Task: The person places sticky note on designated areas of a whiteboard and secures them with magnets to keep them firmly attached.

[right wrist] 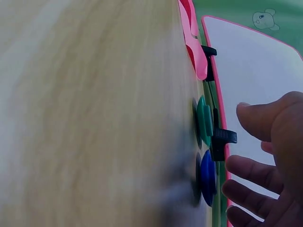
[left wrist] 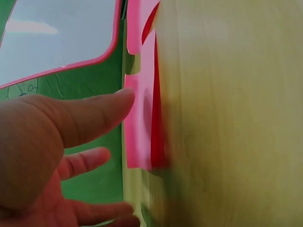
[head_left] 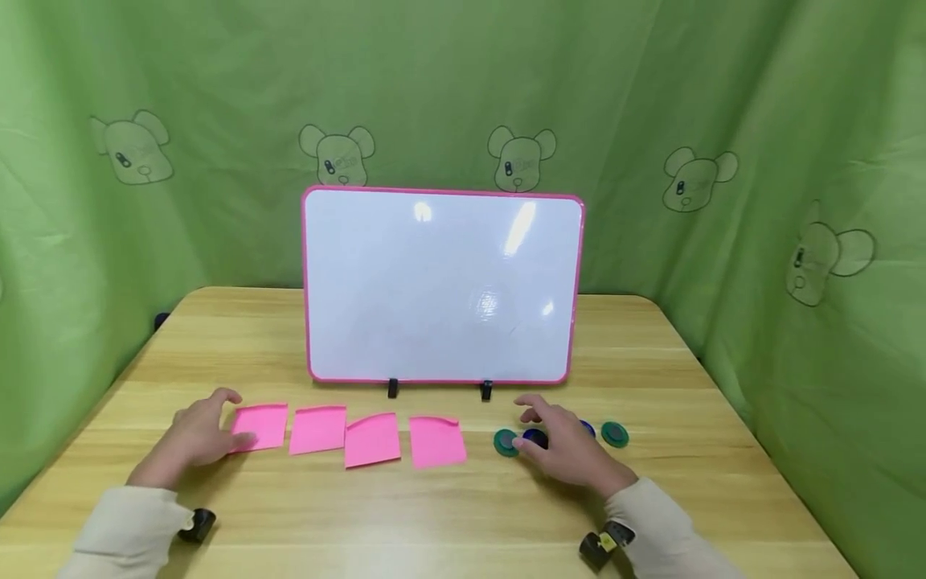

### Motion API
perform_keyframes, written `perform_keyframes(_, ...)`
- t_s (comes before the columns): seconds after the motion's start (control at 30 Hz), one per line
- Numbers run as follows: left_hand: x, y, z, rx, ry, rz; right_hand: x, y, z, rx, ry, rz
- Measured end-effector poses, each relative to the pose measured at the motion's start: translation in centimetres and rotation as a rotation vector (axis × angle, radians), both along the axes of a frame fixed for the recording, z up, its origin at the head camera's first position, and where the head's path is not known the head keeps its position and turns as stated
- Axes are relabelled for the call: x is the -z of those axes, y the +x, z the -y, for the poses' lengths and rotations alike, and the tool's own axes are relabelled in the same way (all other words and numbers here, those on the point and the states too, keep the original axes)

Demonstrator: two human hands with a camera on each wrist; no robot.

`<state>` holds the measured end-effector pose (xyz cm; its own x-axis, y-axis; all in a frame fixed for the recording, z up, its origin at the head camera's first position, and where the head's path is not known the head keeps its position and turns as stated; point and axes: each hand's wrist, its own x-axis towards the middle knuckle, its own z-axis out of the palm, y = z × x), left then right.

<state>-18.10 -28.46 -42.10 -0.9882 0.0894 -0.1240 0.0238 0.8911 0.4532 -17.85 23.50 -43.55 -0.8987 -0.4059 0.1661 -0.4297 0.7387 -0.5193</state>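
In the head view the left hand is at the leftmost pink sticky note, its thumb over the note's lower left part; contact is unclear. The left wrist view shows its thumb and fingers apart beside a pink note with a raised edge. My right hand hovers with spread, slightly bent fingers over the round magnets, its thumb near a green magnet. A blue magnet lies partly under it. In the right wrist view nothing is between the fingers of that hand.
A pink-framed whiteboard stands on black feet behind the notes. Three more pink notes lie in a row across the wooden table. Another green magnet lies right of my right hand, beside a partly hidden blue one.
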Motion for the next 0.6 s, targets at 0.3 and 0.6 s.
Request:
perform_keyframes(0.3, -0.44, -0.57, 0.06, 0.053, -0.012, 0.042, 0.03, -0.36, 0.5, -0.084, 0.059, 0.063)
perform_keyframes(0.6, -0.2, -0.79, -0.18, 0.065, 0.0, 0.01, 0.09, -0.56, 0.97, -0.15, 0.143, 0.035)
